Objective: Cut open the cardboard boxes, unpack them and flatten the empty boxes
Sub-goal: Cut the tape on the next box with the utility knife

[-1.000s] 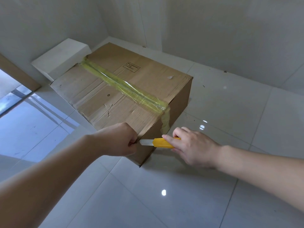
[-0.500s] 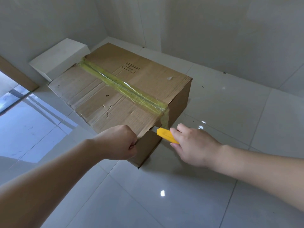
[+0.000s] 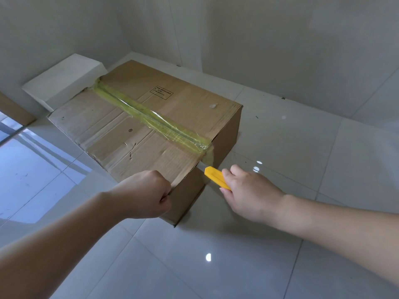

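A large brown cardboard box (image 3: 121, 126) lies on the tiled floor, its top flaps sealed by a strip of yellowish tape (image 3: 151, 118) along the middle seam. My left hand (image 3: 144, 194) is closed on the near corner edge of the box top. My right hand (image 3: 250, 190) grips a yellow utility knife (image 3: 217, 177). The knife's blade points at the near end of the tape, where the tape folds over the box's front edge, and its tip is tucked under that edge.
A white block (image 3: 64, 80) sits against the wall just behind the box's far left corner. Walls close the space behind and to the left. Glossy tiled floor (image 3: 280, 158) spreads to the right and in front of the box.
My right hand has carried the knife from the lower front face up and right along the box edge to the end of the tape. My left hand keeps its hold on the corner.
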`<act>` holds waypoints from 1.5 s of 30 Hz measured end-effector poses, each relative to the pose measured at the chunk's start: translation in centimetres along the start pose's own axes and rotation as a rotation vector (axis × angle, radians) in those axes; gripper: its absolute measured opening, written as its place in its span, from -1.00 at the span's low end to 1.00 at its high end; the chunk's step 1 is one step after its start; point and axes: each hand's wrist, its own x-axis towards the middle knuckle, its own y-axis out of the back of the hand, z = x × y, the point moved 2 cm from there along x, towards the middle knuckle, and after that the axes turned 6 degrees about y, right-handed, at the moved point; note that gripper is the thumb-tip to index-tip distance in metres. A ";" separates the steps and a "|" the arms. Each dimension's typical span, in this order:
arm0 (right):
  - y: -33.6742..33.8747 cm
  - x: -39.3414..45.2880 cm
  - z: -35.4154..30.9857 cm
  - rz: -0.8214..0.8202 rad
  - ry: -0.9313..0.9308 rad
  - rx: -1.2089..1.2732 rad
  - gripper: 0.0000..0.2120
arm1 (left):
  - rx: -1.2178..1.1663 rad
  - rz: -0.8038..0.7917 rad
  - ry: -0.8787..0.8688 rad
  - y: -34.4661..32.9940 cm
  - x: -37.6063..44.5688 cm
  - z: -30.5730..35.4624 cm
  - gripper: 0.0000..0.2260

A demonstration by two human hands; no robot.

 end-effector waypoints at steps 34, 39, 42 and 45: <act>1.4 1.0 2.4 0.020 -0.054 -0.102 -0.74 | -0.135 0.083 -0.036 0.4 1.4 2.0 -0.73; 1.1 -0.1 2.8 0.002 -0.040 -0.128 -0.72 | -0.179 0.068 -0.047 0.1 1.1 2.5 -0.73; 0.7 0.4 2.7 -0.005 -0.053 -0.109 -0.71 | -0.154 0.026 -0.069 0.0 1.3 2.7 -0.75; 0.2 0.6 2.2 -0.006 -0.083 -0.079 -0.69 | -0.134 0.002 -0.036 0.2 1.3 2.7 -0.75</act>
